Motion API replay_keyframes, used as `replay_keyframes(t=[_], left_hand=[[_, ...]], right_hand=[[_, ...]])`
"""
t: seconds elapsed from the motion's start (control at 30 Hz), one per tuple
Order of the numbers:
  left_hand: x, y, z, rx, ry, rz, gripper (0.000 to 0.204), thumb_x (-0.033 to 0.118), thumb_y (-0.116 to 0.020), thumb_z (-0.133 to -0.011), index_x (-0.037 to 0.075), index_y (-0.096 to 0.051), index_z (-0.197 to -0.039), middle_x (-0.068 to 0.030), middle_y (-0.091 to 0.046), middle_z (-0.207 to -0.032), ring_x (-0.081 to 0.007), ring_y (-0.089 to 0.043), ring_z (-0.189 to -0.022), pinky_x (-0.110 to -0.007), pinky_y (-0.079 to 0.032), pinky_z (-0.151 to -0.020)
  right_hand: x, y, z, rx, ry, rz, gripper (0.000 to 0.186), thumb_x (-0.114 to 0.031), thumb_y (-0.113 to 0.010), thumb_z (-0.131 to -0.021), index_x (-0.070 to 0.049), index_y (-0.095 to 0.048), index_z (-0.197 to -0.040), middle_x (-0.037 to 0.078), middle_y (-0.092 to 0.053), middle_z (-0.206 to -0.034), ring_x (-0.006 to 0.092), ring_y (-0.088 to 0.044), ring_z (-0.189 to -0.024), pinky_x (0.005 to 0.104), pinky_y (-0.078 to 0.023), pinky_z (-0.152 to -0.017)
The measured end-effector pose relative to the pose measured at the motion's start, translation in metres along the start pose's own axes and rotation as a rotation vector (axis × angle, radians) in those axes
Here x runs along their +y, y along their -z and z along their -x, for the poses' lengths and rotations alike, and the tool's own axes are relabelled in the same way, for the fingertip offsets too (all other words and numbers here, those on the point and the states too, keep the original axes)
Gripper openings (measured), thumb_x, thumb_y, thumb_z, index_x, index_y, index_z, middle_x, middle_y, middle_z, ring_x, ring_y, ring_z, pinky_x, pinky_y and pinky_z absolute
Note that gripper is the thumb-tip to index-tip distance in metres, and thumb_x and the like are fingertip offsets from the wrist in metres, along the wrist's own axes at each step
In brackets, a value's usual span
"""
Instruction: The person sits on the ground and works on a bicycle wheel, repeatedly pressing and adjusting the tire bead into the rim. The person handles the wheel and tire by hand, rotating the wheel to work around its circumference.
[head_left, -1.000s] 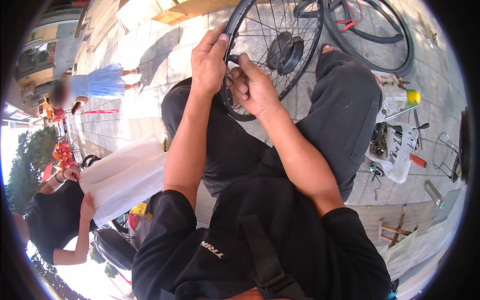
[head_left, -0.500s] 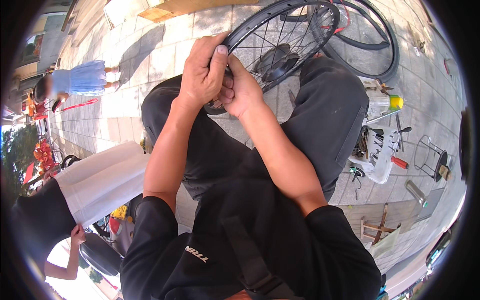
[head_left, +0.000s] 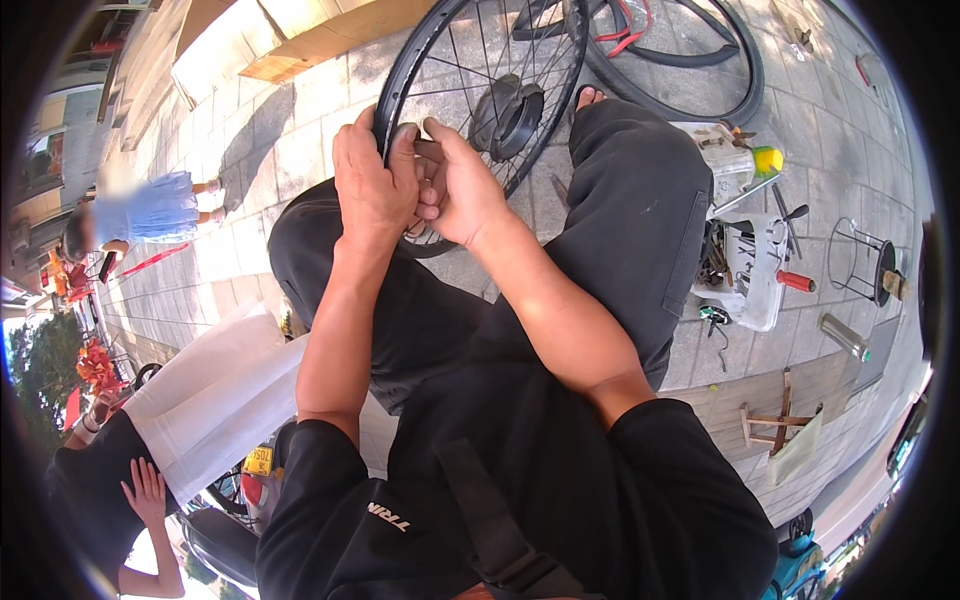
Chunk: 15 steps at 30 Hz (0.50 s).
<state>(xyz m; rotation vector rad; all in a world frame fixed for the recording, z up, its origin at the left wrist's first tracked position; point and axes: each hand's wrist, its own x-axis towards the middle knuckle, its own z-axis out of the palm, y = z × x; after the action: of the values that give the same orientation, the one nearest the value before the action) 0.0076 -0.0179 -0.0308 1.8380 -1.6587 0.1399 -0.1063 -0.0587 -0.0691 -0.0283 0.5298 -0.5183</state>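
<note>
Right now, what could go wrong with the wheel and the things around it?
The black, wire-spoked bicycle wheel might tip or twist, since the left grip holds one side of its rim. The right grip is close beside it, so a sudden turn could pinch fingers. The dark-trousered right leg appears close to the white plastic tool tray, so shifting might knock it.
</note>
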Motion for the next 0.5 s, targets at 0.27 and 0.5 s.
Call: replay_keyframes(t=[0.27, 0.5], left_hand=[[0.014, 0.01, -0.002, -0.094, -0.094, 0.054, 0.054, 0.016, -0.075, -0.094, -0.009, -0.052, -0.136, -0.0271, -0.059, -0.116, -0.0413, -0.057, -0.111, -0.047, -0.048, -0.096], [0.008, 0.009, -0.014, -0.155, 0.142, 0.232, 0.046, 0.018, -0.077, -0.097, -0.003, -0.059, -0.134, -0.0182, -0.072, -0.105, -0.0288, -0.072, -0.092, -0.039, -0.056, -0.083]], right_hand=[[-0.002, 0.01, -0.011, -0.046, -0.001, -0.12, 0.031, -0.035, -0.071, -0.097, -0.017, -0.057, -0.075, -0.007, -0.047, -0.059, 0.0063, -0.037, -0.044, 0.0241, -0.027, -0.039], [-0.013, 0.005, -0.003, -0.092, 0.05, -0.017, 0.05, -0.057, -0.058, -0.104, -0.009, -0.065, -0.091, 0.0, -0.055, -0.065, 0.0134, -0.046, -0.047, 0.0289, -0.037, -0.042]])
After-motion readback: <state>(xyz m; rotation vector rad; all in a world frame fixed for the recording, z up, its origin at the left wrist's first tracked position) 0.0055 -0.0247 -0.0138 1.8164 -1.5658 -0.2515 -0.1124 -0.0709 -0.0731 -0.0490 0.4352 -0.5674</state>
